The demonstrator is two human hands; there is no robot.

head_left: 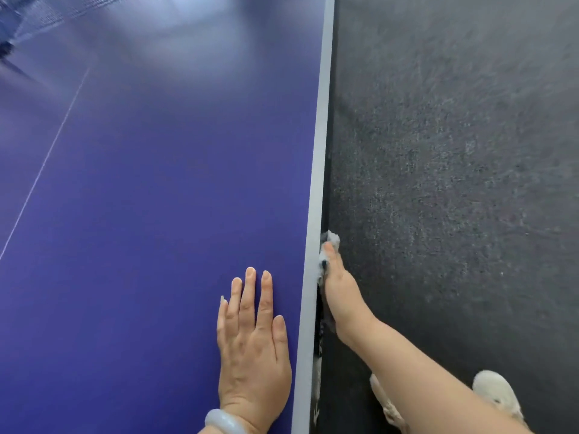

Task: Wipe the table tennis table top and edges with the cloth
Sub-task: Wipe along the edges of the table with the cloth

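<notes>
The blue table tennis table (156, 198) fills the left of the head view, with a pale grey line along its right edge (318, 183). My left hand (253, 346) lies flat on the top near that edge, fingers straight. My right hand (336, 283) is below the rim, holding a pale grey cloth (332, 238) against the table's side face. Only a bit of cloth shows past the thumb tip and under the palm; the fingers are hidden behind the hand.
Dark speckled floor (454, 183) runs along the right of the table. The net (40, 17) crosses the far top left. A thin white centre line (47, 158) runs over the top. My pale shoes (495, 393) stand on the floor at the bottom right.
</notes>
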